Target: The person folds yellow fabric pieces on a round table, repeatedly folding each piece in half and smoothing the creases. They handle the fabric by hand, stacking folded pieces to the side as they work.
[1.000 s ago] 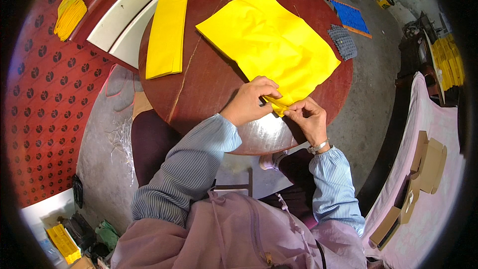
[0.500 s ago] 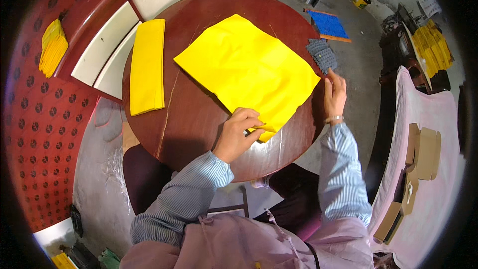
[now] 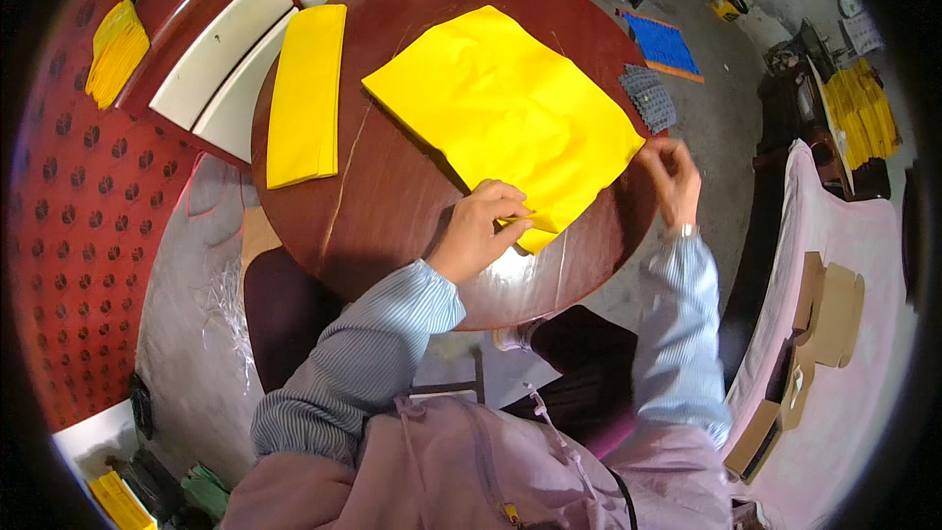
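A flat yellow fabric piece (image 3: 520, 108), perhaps a bag, lies slantwise across the round dark-red table (image 3: 392, 226). My left hand (image 3: 481, 231) pinches its near corner, thumb and fingers closed on a small raised fold. Just beyond the right corner of the fabric, over the table's right edge, is my right hand (image 3: 675, 182). Its fingers are bent with the tips drawn together; whatever they may hold is too small to make out. Close above this hand, at the table's edge, sits a grey batch of small textured pieces (image 3: 648, 98).
A folded yellow stack (image 3: 306, 98) rests on the table's left side. White-fronted drawers (image 3: 221, 49) stand behind it. On the floor at the far right lies a blue mat (image 3: 664, 44). An open cardboard box (image 3: 834, 314) lies on a pink-covered surface (image 3: 878, 255) to the right.
My right hand has shifted slightly away from the grey pieces toward the fabric's right corner, its fingers curling more. My left hand keeps its pinch. The whole view has tilted a little.
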Demonstrator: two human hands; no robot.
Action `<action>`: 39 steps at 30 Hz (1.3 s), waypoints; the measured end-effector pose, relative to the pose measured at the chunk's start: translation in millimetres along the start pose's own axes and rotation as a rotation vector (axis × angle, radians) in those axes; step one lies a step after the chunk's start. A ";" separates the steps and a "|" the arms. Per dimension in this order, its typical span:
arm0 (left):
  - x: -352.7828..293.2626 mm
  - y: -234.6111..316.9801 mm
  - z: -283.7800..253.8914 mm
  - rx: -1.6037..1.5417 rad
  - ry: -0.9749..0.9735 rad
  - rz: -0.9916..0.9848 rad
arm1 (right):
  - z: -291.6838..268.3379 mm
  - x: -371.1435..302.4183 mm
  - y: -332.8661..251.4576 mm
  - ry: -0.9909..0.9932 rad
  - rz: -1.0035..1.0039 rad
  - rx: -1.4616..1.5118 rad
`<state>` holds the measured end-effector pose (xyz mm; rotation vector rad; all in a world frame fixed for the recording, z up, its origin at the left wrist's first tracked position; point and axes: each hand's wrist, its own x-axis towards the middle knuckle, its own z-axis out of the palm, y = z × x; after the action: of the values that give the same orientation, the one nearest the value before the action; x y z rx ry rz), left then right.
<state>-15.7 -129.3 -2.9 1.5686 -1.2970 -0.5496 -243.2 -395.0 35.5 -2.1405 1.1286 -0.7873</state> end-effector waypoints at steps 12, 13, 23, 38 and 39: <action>2.0 -6.0 -2.2 -0.013 -0.029 0.011 | 54.2 -118.9 -80.0 -0.309 -0.458 0.039; 2.0 -5.9 -2.5 -0.018 -0.029 0.007 | 55.8 -118.1 -78.0 -0.317 -0.465 0.066; 0.7 -6.1 -8.6 0.014 -0.115 -0.012 | 68.0 -123.8 -62.2 -0.301 -0.125 0.289; 2.0 -4.1 -0.7 0.009 -0.026 -0.030 | 63.3 -130.5 -70.5 -0.280 -0.331 0.180; 2.2 -4.4 -1.5 0.010 -0.041 -0.032 | 64.4 -130.3 -71.3 -0.277 -0.335 0.183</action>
<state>-11.7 -131.1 -5.7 1.5963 -1.3092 -0.5992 -221.0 -235.9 15.6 -2.2239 0.5428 -0.6788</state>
